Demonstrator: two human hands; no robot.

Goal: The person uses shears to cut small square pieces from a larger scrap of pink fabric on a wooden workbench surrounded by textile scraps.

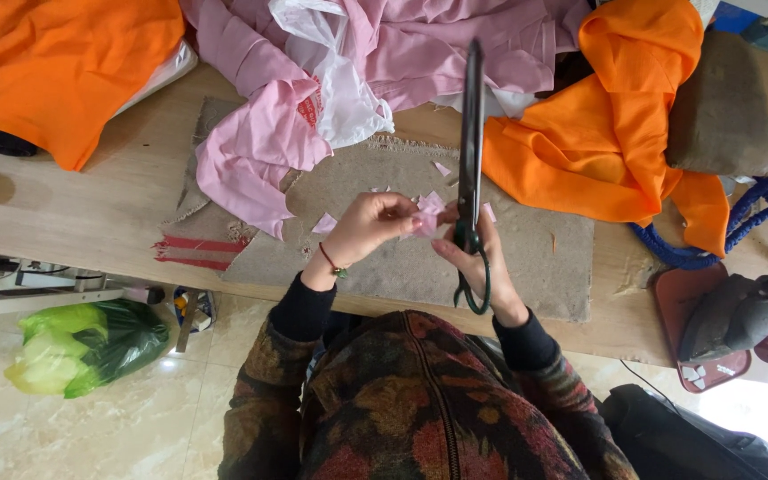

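Wooden worktable point(117, 191) heaped with pink cloth point(402, 44) and orange cloth point(597, 133); left hand point(371, 227) pinches a small pink scrap point(428, 213) taut for trimming; right hand point(477, 262) grips long scissors point(470, 151) upright, fingers through the handles, beside it.

far edge: pink cloth point(384, 44) heaped | far corners: orange cloth point(68, 62), orange drape point(615, 133) | right edge: blue hose point(757, 222), iron point(740, 316) | table point(91, 204) left part and mat point(544, 258) near-right corner bare | scissors point(470, 151) upright mid-table
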